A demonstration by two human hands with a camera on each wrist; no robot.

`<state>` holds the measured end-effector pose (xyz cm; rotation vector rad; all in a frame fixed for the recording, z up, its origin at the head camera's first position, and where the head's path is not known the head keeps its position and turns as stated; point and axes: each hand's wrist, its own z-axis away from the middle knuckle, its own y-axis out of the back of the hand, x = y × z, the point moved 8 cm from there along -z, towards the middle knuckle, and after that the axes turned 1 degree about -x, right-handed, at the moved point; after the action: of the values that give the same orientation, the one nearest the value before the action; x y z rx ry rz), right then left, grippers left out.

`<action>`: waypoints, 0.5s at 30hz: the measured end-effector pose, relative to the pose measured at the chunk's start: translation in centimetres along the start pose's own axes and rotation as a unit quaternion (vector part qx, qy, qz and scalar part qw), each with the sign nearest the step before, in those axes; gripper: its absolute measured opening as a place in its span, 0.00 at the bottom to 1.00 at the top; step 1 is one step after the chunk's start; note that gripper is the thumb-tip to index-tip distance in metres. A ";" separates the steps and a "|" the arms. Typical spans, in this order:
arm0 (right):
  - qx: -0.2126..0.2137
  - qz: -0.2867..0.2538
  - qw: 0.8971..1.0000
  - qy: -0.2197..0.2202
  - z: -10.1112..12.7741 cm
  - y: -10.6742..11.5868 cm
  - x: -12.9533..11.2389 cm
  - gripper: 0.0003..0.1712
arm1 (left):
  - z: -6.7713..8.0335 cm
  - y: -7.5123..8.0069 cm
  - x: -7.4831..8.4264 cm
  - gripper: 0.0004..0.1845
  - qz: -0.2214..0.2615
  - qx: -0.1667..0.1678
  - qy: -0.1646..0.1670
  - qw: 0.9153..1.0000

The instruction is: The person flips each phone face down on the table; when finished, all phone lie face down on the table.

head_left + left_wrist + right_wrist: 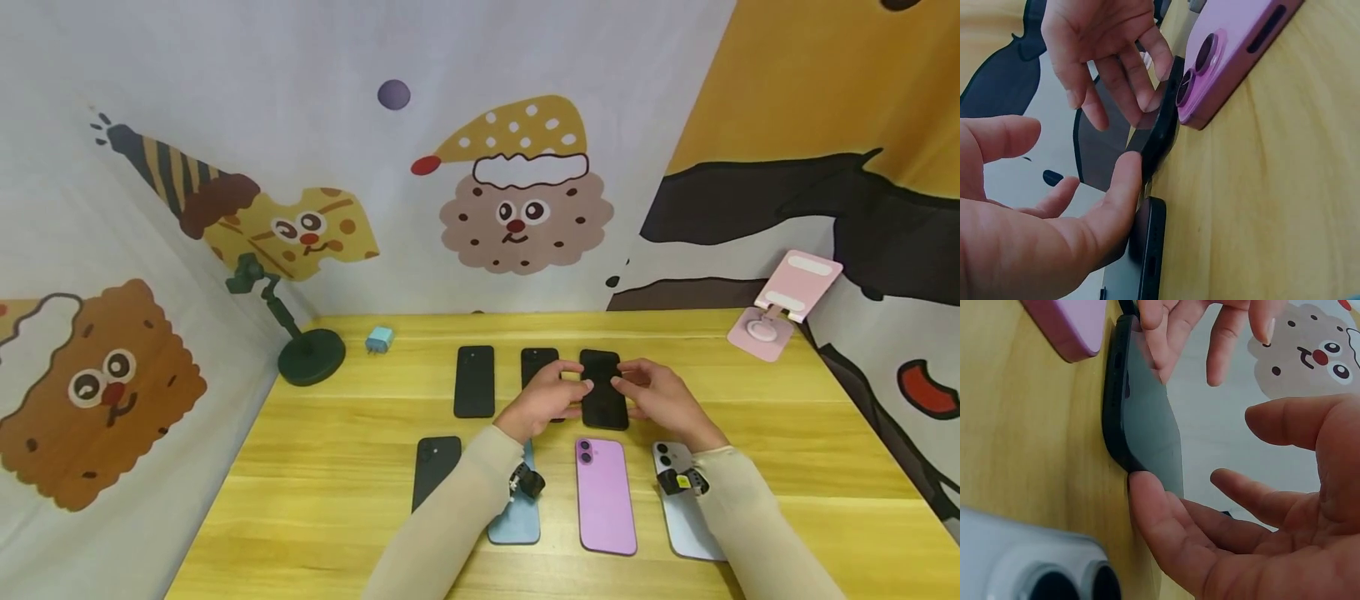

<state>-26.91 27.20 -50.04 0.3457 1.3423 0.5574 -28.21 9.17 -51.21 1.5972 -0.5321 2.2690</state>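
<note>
A black smartphone [604,410] lies screen up at the right end of the back row, its glossy glass reflecting in the right wrist view. My left hand [545,400] is at its left side and my right hand [667,402] at its right. In the left wrist view, a finger of the left hand [1041,244] meets the edge of the phone [1163,122]. The right hand's lowest finger rests against a corner of the phone [1147,425] in the right wrist view, thumb raised. Under the left hand, another black phone [537,360] is partly hidden.
A third dark phone [475,382] lies at the back left. The front row holds a black phone [437,467], a blue one [516,525], a pink one [606,500] and a white one [690,525]. Behind stand a green stand [311,357], a charger [379,339] and a pink stand [797,287].
</note>
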 end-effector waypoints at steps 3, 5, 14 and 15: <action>-0.001 -0.005 1.000 0.000 -0.2 0.0 -0.2 0.34 | 0.1 0.1 0.3 0.27 -0.001 0.001 -0.012 1.000; 0.000 -0.009 1.000 -0.001 -0.2 0.1 -0.3 0.34 | 0.2 0.1 0.5 0.27 -0.001 0.001 -0.018 1.000; 0.009 -0.007 1.000 -0.006 -0.2 0.2 -0.3 0.33 | 0.3 0.2 0.5 0.40 0.017 0.012 -0.014 1.000; 0.011 -0.005 1.000 -0.008 -0.3 0.2 -0.3 0.34 | 0.3 0.2 0.4 0.40 0.021 0.014 -0.010 1.000</action>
<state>-27.23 27.15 -49.79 0.3598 1.3341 0.5310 -28.23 8.87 -50.75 1.6395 -0.5459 2.3029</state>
